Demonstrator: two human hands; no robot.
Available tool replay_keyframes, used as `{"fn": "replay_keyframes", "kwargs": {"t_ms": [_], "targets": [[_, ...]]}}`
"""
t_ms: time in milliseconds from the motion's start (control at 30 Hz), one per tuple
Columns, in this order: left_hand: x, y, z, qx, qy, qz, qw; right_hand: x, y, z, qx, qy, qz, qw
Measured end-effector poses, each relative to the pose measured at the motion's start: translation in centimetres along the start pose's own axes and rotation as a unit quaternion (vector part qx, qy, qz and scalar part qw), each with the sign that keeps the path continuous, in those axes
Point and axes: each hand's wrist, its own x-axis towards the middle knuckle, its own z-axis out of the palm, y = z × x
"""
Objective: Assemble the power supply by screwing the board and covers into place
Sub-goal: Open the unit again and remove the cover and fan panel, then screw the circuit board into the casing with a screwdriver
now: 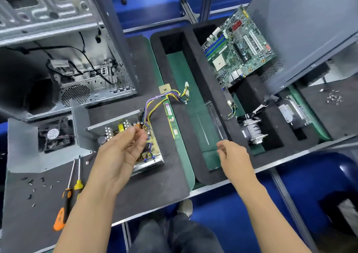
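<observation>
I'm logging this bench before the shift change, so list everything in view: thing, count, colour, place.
power supply: 1, silver case, open with board showing, on the black mat under the left hand
wire bundle: 1, yellow, purple and black, runs from the supply toward the tray
cover with fan: 1, grey, left of the supply
screwdrivers: 2, orange-black and yellow-black handles, front left
loose screws: several, dark, left of the screwdrivers
memory stick: 1, green, right of the supply
computer case: 1, grey, back left
motherboard: 1, green, back right
heatsink: 1, silver, foam tray
left hand: over the supply, fingers curled
right hand: over the tray, loosely curled, holding nothing visible
</observation>
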Motion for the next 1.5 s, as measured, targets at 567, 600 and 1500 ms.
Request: {"fn": "replay_keyframes", "kwargs": {"t_ms": [567,600,1500], "targets": [[1.3,-0.9,0.2,0.030,0.005,-0.045,0.999,7.1,-3.4,4.8,-0.358,-0.098,-0.199,0.907],[1.3,-0.9,0.1,0.029,0.006,-0.045,0.999,7.2,-3.4,4.9,-0.361,-0.092,-0.205,0.905],[1.1,-0.7,0.4,0.017,-0.010,-0.055,0.998,5.2,-3.3,1.0,0.516,-0.101,0.072,0.847]]}}
